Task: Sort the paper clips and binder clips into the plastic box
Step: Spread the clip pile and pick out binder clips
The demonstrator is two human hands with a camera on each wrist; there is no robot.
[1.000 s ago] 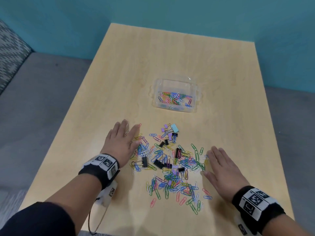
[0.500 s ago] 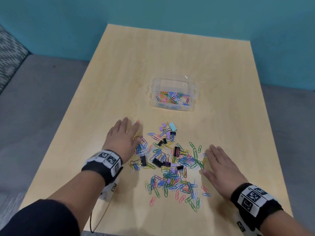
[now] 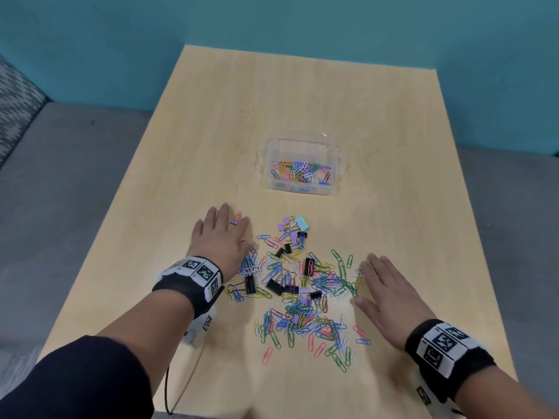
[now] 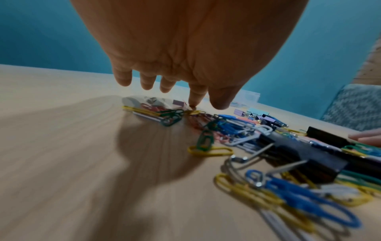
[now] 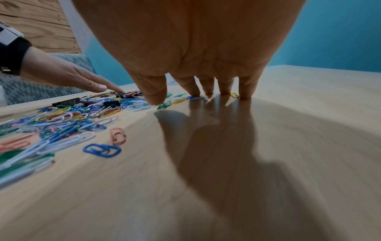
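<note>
Both hands, left hand (image 3: 220, 237) and right hand (image 3: 390, 293), are lying flat and relaxed, flanking the clip pile (image 3: 298, 285), holding nothing. We're guessing the plastic box (image 3: 299, 146) beyond the pile is taking scoops; raking sideways could mix binder clips (image 3: 250, 284) in or scatter paper clips.

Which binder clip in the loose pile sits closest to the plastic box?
The light blue binder clip, at the pile's far edge toward the plastic box. It is the only light blue one; the others are purple or black and lie farther back.
</note>
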